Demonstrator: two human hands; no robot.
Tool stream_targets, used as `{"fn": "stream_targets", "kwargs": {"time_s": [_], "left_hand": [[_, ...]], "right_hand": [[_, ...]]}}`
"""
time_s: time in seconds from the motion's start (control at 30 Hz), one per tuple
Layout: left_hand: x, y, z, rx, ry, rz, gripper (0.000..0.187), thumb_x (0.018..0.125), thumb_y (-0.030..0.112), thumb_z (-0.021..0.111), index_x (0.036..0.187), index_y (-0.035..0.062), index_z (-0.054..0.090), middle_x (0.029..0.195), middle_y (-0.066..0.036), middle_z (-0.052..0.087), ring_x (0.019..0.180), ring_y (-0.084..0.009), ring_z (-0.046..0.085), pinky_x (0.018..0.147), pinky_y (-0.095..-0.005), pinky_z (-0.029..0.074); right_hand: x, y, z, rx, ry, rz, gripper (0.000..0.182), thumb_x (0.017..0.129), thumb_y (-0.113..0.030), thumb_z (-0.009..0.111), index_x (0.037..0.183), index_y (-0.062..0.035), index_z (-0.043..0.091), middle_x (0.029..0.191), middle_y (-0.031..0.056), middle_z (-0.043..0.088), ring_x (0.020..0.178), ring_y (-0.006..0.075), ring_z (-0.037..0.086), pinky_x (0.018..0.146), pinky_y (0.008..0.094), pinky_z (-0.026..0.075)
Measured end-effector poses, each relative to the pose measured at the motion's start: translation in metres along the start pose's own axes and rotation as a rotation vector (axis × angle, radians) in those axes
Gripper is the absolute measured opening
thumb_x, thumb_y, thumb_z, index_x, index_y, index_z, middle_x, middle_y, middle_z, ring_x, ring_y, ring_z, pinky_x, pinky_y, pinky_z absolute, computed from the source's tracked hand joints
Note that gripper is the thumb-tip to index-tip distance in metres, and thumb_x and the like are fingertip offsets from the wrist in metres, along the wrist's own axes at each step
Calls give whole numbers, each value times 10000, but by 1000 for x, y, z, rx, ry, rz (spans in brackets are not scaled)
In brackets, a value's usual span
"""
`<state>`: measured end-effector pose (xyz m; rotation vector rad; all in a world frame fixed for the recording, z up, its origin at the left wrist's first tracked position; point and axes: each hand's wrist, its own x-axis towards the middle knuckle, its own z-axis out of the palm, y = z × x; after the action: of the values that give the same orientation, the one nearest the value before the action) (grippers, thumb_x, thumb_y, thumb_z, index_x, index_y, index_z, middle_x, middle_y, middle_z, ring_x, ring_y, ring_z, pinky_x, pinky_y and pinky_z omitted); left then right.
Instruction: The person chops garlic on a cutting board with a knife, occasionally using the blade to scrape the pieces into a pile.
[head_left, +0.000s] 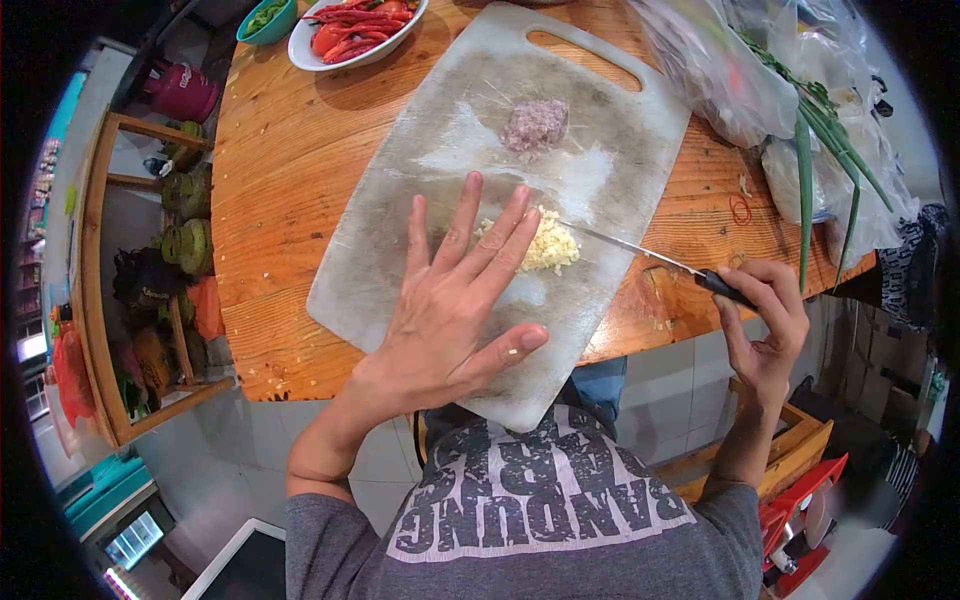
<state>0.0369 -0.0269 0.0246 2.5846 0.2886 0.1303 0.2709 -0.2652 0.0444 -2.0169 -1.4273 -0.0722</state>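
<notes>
A worn white cutting board (400,250) lies slanted on the wooden table, its handle slot at the far end. Chopped pale-yellow garlic (552,246) forms a small pile near its middle. Farther up sits a heap of minced purplish shallot (536,125). My left hand (455,295) is spread over the board, fingers apart and holding nothing; its fingertips hide part of the garlic. My right hand (765,325) grips the black handle of a knife (640,249) beyond the board's right edge. The thin blade points left, its tip at the garlic beside my left fingers.
A white bowl of red chilies and tomatoes (352,35) and a green bowl (268,20) stand at the back left. Plastic bags (720,75) with spring onions (825,130) lie at the right. A wooden shelf (110,270) holds green gas cylinders (187,248).
</notes>
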Motion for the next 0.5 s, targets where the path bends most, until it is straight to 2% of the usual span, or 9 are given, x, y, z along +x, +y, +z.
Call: {"fn": "stream_targets", "kwargs": {"time_s": [0.07, 0.17, 0.27, 0.37, 0.47, 0.5], "left_hand": [[-1, 1, -2, -161, 4, 15, 901, 997, 665, 356, 1587, -4, 233, 1652, -198, 239, 1548, -439, 30, 1188, -646, -69], [-4, 5, -6, -417, -4, -28, 919, 1006, 688, 265, 1603, -1, 153, 1671, -224, 138, 1544, -446, -41, 1202, -604, -68], [-13, 13, -14, -669, -29, -133, 949, 997, 720, 170, 1607, -3, 96, 1688, -201, 66, 1548, -402, -95, 1214, -574, -54], [-21, 24, -14, -1008, -1, -243, 967, 987, 737, 130, 1607, -1, 62, 1697, -169, 28, 1555, -339, -114, 1229, -516, -67], [-17, 31, -14, -1231, 33, -308, 1070, 933, 799, 43, 1595, -41, 87, 1687, -194, 69, 1570, -274, -25, 1246, -412, -63], [-15, 35, -16, -1305, 63, -321, 1072, 935, 796, 46, 1591, -51, 69, 1686, -200, 63, 1570, -272, -20, 1247, -402, -61]], "right_hand": [[-2, -4, 5, 79, -11, 61, 346, 716, 47, 775, 1056, -5, 739, 920, 116, 626, 825, 243, 615, 726, 321, 489], [-5, -14, 13, 157, 4, 110, 359, 751, 46, 757, 1106, -2, 735, 927, 117, 621, 829, 226, 615, 724, 308, 493], [-12, -33, 27, 225, 55, 108, 384, 773, 46, 752, 1150, -25, 740, 927, 120, 624, 789, 203, 613, 667, 292, 493], [-29, -54, 47, 288, 55, 171, 389, 783, 50, 753, 1161, -40, 743, 935, 121, 624, 769, 189, 609, 625, 274, 489], [-46, -62, 63, 353, 82, 174, 392, 793, 62, 752, 1169, -52, 745, 959, 112, 626, 769, 178, 604, 613, 266, 497], [-51, -66, 65, 369, 93, 190, 392, 795, 63, 752, 1169, -53, 746, 963, 110, 626, 770, 178, 604, 614, 266, 499]]}}
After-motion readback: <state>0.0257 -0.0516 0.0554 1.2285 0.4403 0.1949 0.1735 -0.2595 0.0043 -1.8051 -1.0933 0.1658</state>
